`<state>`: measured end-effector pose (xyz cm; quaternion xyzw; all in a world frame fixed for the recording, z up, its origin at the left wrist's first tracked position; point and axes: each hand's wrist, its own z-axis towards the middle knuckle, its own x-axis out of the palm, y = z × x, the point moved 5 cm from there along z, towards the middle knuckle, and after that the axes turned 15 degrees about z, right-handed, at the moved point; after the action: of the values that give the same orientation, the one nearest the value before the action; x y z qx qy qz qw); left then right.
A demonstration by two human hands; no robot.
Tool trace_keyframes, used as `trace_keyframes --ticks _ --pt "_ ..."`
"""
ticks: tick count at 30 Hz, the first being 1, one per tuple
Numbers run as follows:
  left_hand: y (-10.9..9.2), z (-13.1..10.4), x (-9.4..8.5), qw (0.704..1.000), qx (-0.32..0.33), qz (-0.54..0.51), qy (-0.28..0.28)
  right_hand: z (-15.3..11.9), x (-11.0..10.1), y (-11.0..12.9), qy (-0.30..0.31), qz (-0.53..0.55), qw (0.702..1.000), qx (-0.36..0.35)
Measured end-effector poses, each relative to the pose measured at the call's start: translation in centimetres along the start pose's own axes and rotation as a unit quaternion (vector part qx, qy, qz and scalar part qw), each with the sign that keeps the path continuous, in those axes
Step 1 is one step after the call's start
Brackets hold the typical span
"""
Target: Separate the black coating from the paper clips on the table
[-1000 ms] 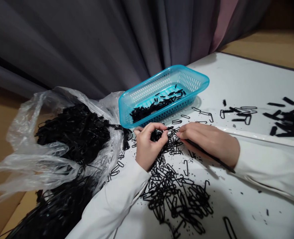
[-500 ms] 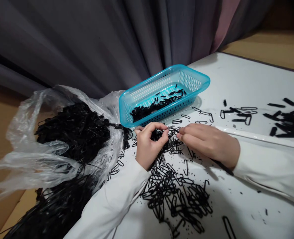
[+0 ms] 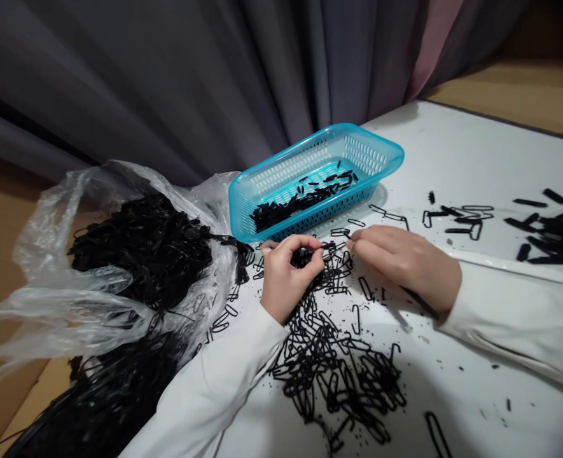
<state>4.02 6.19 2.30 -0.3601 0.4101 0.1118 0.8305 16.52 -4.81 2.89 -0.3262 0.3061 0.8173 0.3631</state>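
My left hand [image 3: 288, 273] is closed in a pinch, thumb against index finger, on a small black piece [image 3: 329, 245] just above the pile. To its right, my right hand [image 3: 400, 264] is curled around a slim black tool [image 3: 420, 301]. The tool's rear end shows below the palm; most of it is hidden by the fingers. A short gap separates the two hands' fingertips. Below them spreads a heap of thin black elongated loops [image 3: 343, 375], tangled together on the white table [image 3: 453, 356]. Small black crumbs lie around the heap.
A blue perforated basket [image 3: 317, 143] holding short black pieces stands behind my hands. At left, a clear plastic bag [image 3: 71, 318] is stuffed with black strips [image 3: 142, 248]. Short black bars [image 3: 560, 235] lie at far right. A grey curtain [image 3: 166, 83] hangs behind.
My right hand has drawn slightly right and up, widening the gap between the fingertips. My left hand keeps its pinch almost in place.
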Motion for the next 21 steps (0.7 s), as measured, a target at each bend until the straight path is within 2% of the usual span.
trace_keyframes --ticks 3,6,11,21 --pt "0.1 0.0 0.0 1.0 -0.011 -0.007 0.0 -0.1 -0.3 -0.2 -0.033 0.02 0.999 0.024" --pt "0.1 0.0 0.0 1.0 -0.017 -0.008 -0.004 -0.1 -0.3 0.4 -0.058 0.054 0.997 0.008" --pt "0.1 0.0 -0.1 1.0 -0.014 -0.003 -0.006 0.1 -0.2 0.9 -0.059 0.097 0.993 0.0" --pt "-0.2 -0.1 -0.1 1.0 0.002 0.004 -0.001 0.0 0.0 0.6 -0.051 0.098 0.994 0.004"
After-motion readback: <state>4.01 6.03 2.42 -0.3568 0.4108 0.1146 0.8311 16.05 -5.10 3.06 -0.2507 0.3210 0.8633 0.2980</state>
